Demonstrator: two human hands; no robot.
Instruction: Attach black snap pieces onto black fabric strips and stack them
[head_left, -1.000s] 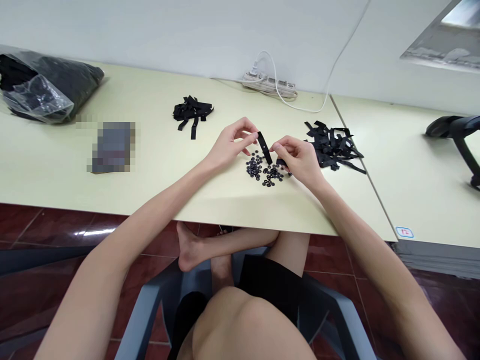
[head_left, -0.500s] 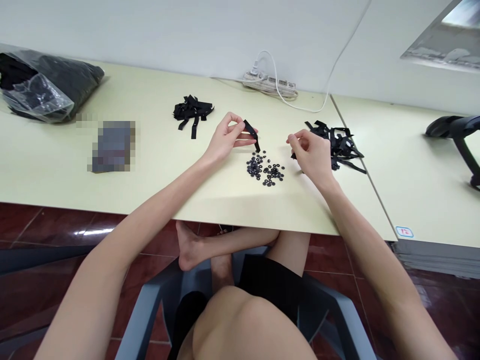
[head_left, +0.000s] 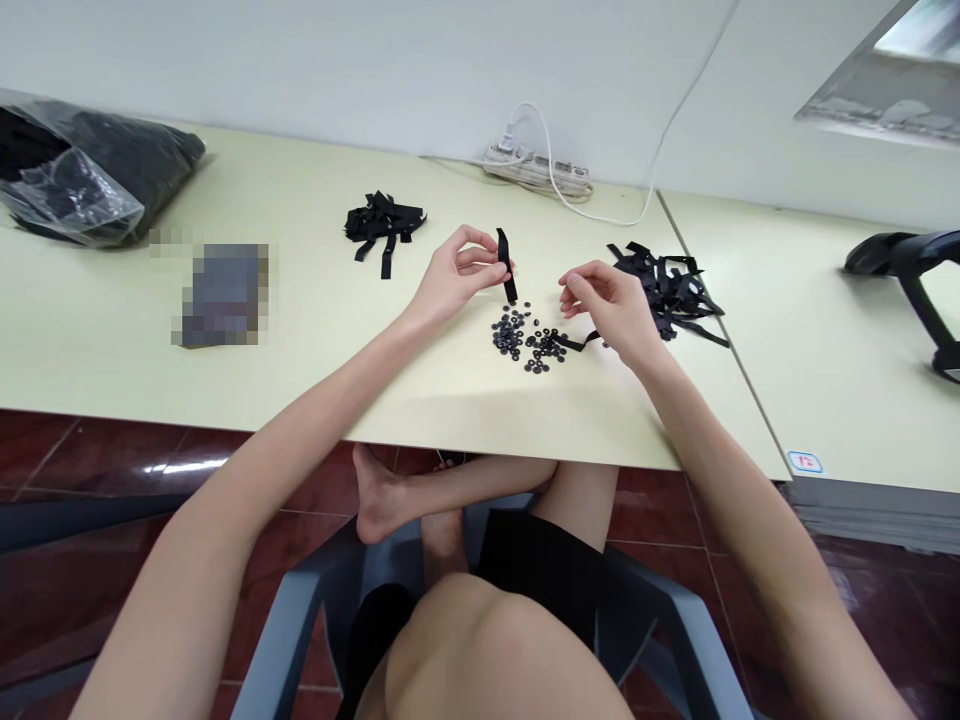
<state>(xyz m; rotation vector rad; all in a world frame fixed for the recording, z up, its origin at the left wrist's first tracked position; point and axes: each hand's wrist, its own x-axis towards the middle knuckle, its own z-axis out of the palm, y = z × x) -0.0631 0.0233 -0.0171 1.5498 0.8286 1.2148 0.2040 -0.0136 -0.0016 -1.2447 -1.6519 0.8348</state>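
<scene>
My left hand (head_left: pixel 459 272) is closed, with thumb and fingers pinching a short black fabric strip (head_left: pixel 508 268) that stands nearly upright. Just below the strip's lower end is a loose cluster of small round black snap-like discs (head_left: pixel 507 335). To the right of them my right hand (head_left: pixel 611 305) hovers, its thumb and fingertips drawn together. Whatever may be between those fingertips is too small to make out. A second black strip (head_left: pixel 574 345) runs from beneath the right hand toward the discs; whether that hand grips it is hidden.
A heap of black strips (head_left: pixel 675 290) lies behind my right hand, a smaller pile (head_left: pixel 384 222) at the back left. On the left are a blurred dark object (head_left: pixel 225 295) and a plastic bag (head_left: pixel 112 170). A power strip (head_left: pixel 540 172) with a white cable sits by the wall.
The strip in my left hand has turned more upright. My right hand has shifted left toward it, and the second strip now shows farther left, reaching the discs.
</scene>
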